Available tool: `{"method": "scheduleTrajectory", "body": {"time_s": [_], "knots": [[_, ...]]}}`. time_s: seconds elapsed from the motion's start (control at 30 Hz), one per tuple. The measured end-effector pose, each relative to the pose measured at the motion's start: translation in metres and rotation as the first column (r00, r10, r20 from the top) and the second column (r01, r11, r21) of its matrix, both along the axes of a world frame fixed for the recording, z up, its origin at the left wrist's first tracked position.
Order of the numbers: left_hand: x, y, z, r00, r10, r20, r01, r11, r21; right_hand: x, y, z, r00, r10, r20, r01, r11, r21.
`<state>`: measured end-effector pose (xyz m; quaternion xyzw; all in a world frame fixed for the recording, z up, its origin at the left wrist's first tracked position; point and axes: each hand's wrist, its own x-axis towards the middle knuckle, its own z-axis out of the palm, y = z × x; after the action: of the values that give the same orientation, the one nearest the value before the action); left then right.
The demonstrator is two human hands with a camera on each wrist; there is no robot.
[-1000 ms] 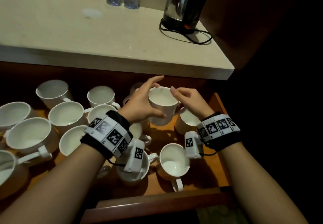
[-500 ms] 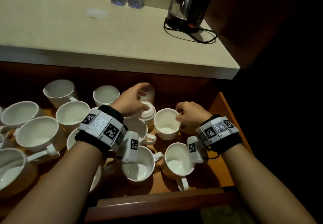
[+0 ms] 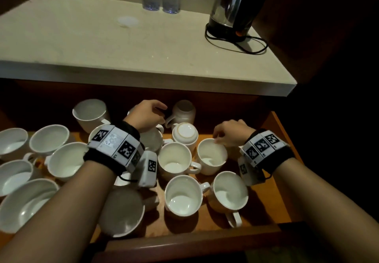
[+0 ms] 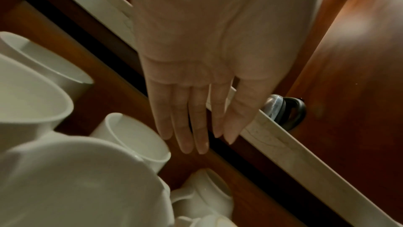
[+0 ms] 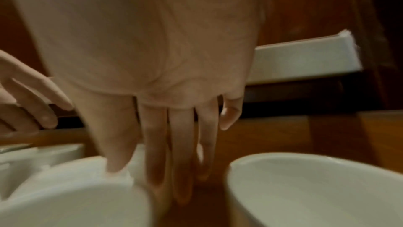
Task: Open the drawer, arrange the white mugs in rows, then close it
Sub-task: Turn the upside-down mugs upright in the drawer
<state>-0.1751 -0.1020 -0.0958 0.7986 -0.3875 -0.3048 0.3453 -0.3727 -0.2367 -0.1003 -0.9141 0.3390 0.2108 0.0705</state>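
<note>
White mugs [image 3: 177, 159] stand mostly unsorted in the open drawer [image 3: 205, 242]. Right hand [image 3: 230, 132], at 3 o'clock, pinches the rim of one mug [image 3: 212, 156]. Left hand [image 3: 145, 117], at 12 o'clock, is relaxed and holds nothing. Most arranging and the closing remain.

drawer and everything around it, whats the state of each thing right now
drawer: pulled open, mugs inside not yet in rows
upside-down mug: base up
mug lying on its side: tipped, at the back
mug by the right hand: upright, rim pinched
left hand: fingers straight, holding nothing
right hand: pinching that rim
kettle: on its base, on the counter
</note>
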Motion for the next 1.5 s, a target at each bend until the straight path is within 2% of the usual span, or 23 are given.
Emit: {"method": "scheduleTrajectory", "body": {"time_s": [0.07, 0.13, 0.2, 0.27, 0.33, 0.47, 0.53, 0.73, 0.87, 0.97, 1.07, 1.17, 1.23, 1.3, 1.37, 1.43, 1.5], "knots": [[0.006, 0.001, -0.001, 1.000, 0.001, -0.012, -0.001, 1.000, -0.003, 0.013, 0.001, 0.009, 0.989, -0.030, 0.143, 0.029, 0.999, 0.013], [0.012, 0.001, -0.001, 1.000, -0.007, -0.030, 0.006, 1.000, -0.018, 0.032, 0.007, 0.013, 0.964, -0.042, 0.263, 0.014, 0.994, 0.109], [0.017, 0.002, -0.001, 0.999, -0.012, -0.037, 0.010, 0.999, -0.035, 0.052, 0.018, 0.012, 0.970, 0.014, 0.245, -0.052, 0.987, 0.150], [0.022, 0.004, -0.003, 0.999, -0.004, -0.052, 0.002, 0.999, -0.050, 0.068, 0.027, 0.007, 0.979, 0.084, 0.187, -0.110, 0.985, 0.131], [0.027, 0.007, -0.005, 0.997, -0.005, -0.073, 0.001, 0.999, -0.049, 0.080, 0.032, 0.001, 0.973, 0.125, 0.192, -0.152, 0.980, 0.129], [0.029, 0.012, -0.010, 0.994, -0.021, -0.111, 0.017, 0.999, -0.038, 0.089, 0.038, -0.015, 0.991, 0.131, -0.006, -0.130, 0.987, 0.091], [0.030, 0.014, -0.011, 0.994, -0.009, -0.111, 0.006, 0.999, -0.036, 0.091, 0.040, -0.021, 0.993, 0.113, -0.044, -0.110, 0.992, 0.056], [0.026, 0.014, -0.004, 0.996, -0.027, -0.080, 0.024, 0.999, -0.036, 0.088, 0.033, -0.012, 0.997, 0.070, 0.023, -0.072, 0.993, 0.091], [0.026, 0.014, -0.004, 0.995, 0.013, -0.099, -0.018, 0.998, -0.058, 0.072, 0.025, 0.013, 0.987, -0.050, 0.154, 0.025, 0.986, 0.165], [0.021, 0.012, -0.005, 0.988, 0.019, -0.155, -0.028, 0.998, -0.057, 0.056, 0.020, 0.031, 0.903, -0.168, 0.397, 0.049, 0.955, 0.293], [0.017, 0.009, -0.005, 0.960, 0.049, -0.277, -0.059, 0.998, -0.027, 0.045, 0.023, 0.039, 0.732, -0.333, 0.594, 0.010, 0.878, 0.479], [0.013, 0.007, -0.005, 0.884, 0.056, -0.465, -0.086, 0.995, -0.043, 0.045, 0.030, 0.033, 0.560, -0.462, 0.688, -0.056, 0.807, 0.588], [0.014, 0.006, -0.004, 0.809, 0.046, -0.586, -0.122, 0.988, -0.092, 0.049, 0.037, 0.026, 0.483, -0.494, 0.723, -0.077, 0.799, 0.597], [0.015, 0.007, -0.002, 0.739, 0.062, -0.671, -0.214, 0.966, -0.146, 0.052, 0.043, 0.019, 0.452, -0.504, 0.736, -0.090, 0.795, 0.600], [0.019, 0.007, -0.005, 0.726, 0.100, -0.680, -0.296, 0.938, -0.179, 0.054, 0.045, 0.014, 0.460, -0.547, 0.699, -0.125, 0.739, 0.661], [0.020, 0.009, -0.005, 0.799, 0.098, -0.593, -0.291, 0.926, -0.240, 0.056, 0.043, 0.014, 0.484, -0.563, 0.670, -0.142, 0.705, 0.695], [0.018, 0.010, -0.007, 0.860, 0.089, -0.503, -0.265, 0.919, -0.291, 0.060, 0.044, 0.019, 0.463, -0.525, 0.714, -0.059, 0.785, 0.616]]}}
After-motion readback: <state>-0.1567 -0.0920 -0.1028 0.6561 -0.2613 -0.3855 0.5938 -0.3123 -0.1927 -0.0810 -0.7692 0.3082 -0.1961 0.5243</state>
